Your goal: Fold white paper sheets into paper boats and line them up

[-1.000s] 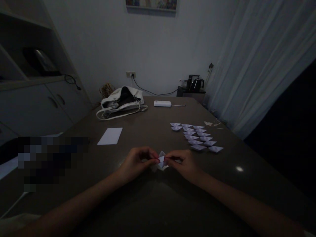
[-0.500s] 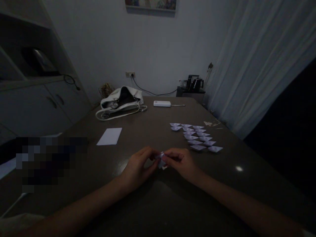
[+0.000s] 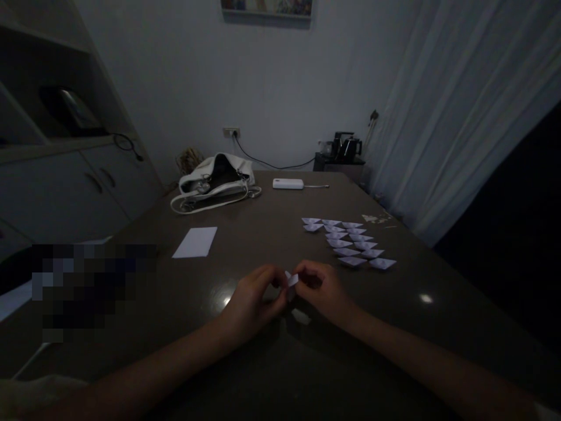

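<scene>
Between my two hands is a small folded piece of white paper (image 3: 293,280), held just over the dark table (image 3: 263,374). My left hand (image 3: 256,295) pinches its left side between thumb and forefinger. At its right edge, the thumb and bent forefinger of my right hand (image 3: 325,292) close on it. My fingers cover part of the folds. To the right of my hands, several folded paper boats (image 3: 350,242) stand in slanting rows. A stack of white paper sheets (image 3: 195,242) lies to the left, beyond my left hand.
Farther back are a white handbag (image 3: 214,181) and a white power bank (image 3: 288,184) with a short cable. Small paper scraps (image 3: 376,218) lie by the table's right edge. A black kettle (image 3: 349,149) stands behind the table. A blurred patch (image 3: 96,286) covers the left side.
The folded paper has turned between my fingers and shows a different, more upright flap. My hands have shifted slightly to the right. The boats and sheets stay where they were.
</scene>
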A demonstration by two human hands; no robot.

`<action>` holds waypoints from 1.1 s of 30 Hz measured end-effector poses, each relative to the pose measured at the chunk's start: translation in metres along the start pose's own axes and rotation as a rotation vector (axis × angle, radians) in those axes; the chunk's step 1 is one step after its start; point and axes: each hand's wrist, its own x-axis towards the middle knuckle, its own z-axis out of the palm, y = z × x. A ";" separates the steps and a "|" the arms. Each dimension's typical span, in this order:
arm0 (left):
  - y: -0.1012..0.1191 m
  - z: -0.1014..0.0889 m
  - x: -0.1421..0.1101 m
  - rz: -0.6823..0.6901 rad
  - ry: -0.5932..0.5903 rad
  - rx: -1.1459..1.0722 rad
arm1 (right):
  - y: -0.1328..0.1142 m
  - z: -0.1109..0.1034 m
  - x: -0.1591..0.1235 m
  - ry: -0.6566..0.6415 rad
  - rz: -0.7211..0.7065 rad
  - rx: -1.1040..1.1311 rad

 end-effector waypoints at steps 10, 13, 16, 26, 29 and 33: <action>-0.002 0.000 -0.001 -0.041 -0.010 -0.095 | 0.000 -0.002 0.000 -0.003 -0.053 -0.052; -0.001 -0.001 -0.002 -0.048 -0.027 -0.115 | -0.001 -0.004 0.000 -0.043 -0.063 -0.108; -0.001 -0.001 -0.002 -0.070 -0.042 -0.141 | 0.000 -0.005 0.000 -0.074 -0.077 -0.120; -0.006 -0.004 0.000 -0.140 0.021 -0.204 | -0.001 -0.006 -0.002 -0.099 -0.141 0.012; -0.005 -0.004 0.001 -0.143 -0.001 -0.228 | -0.001 -0.008 -0.001 -0.082 -0.103 0.021; -0.009 -0.006 0.003 -0.237 0.033 -0.366 | -0.001 -0.010 0.001 -0.053 -0.085 0.121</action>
